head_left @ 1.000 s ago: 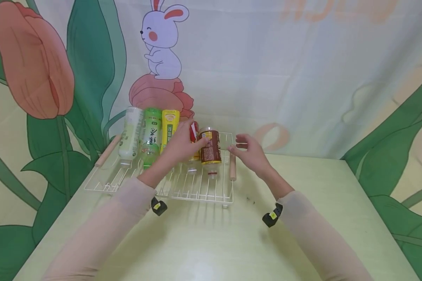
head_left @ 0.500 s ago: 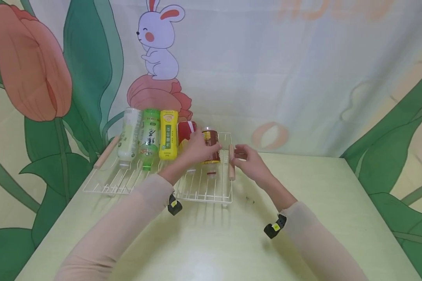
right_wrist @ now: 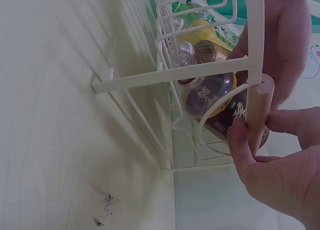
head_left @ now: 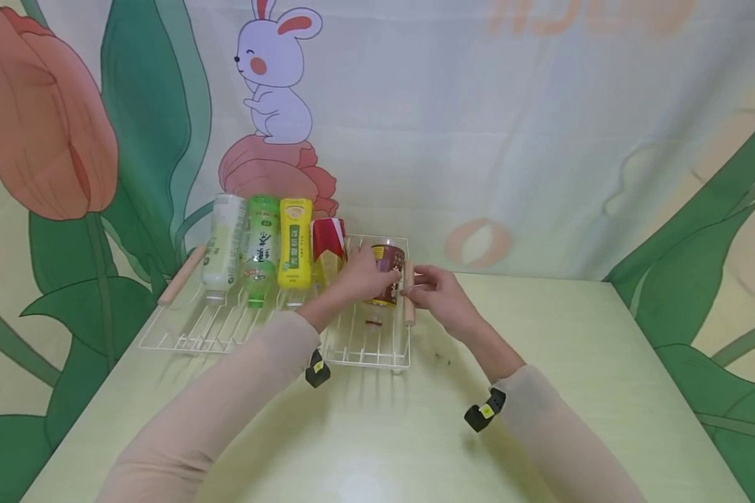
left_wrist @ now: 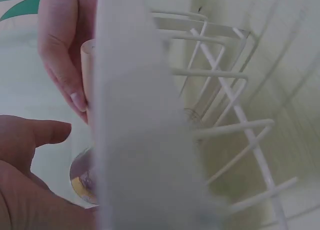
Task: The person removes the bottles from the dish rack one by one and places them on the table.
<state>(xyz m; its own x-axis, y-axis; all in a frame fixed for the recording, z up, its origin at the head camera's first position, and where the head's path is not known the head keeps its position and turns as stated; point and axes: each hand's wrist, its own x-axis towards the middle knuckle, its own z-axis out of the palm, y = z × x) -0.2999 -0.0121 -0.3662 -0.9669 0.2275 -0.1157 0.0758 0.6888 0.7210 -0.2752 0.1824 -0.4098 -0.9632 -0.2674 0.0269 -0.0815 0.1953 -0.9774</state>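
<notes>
On a white wire rack (head_left: pixel 352 363) lies a brown-labelled drink bottle (head_left: pixel 386 297), neck toward me. My left hand (head_left: pixel 366 276) holds it, fingers at its left side and thumb across its label. In the left wrist view the rack's white bar hides most of that bottle. My right hand (head_left: pixel 443 300) pinches the rack's right wooden handle (right_wrist: pixel 257 115) between thumb and fingers. Left of my left hand lies a bottle with a red-and-yellow label (head_left: pixel 328 244), partly covered by the hand.
Further left on the rack lie a yellow bottle (head_left: pixel 296 255), a green bottle (head_left: pixel 262 244) and a white bottle (head_left: pixel 223 244). The left wooden handle (head_left: pixel 182 276) sits at the other end. A printed curtain (head_left: pixel 541 154) hangs behind the table (head_left: pixel 541 335).
My left hand has moved right, off the red-and-yellow bottle and onto the brown one, which has shifted toward the right handle. My right hand has come onto the handle.
</notes>
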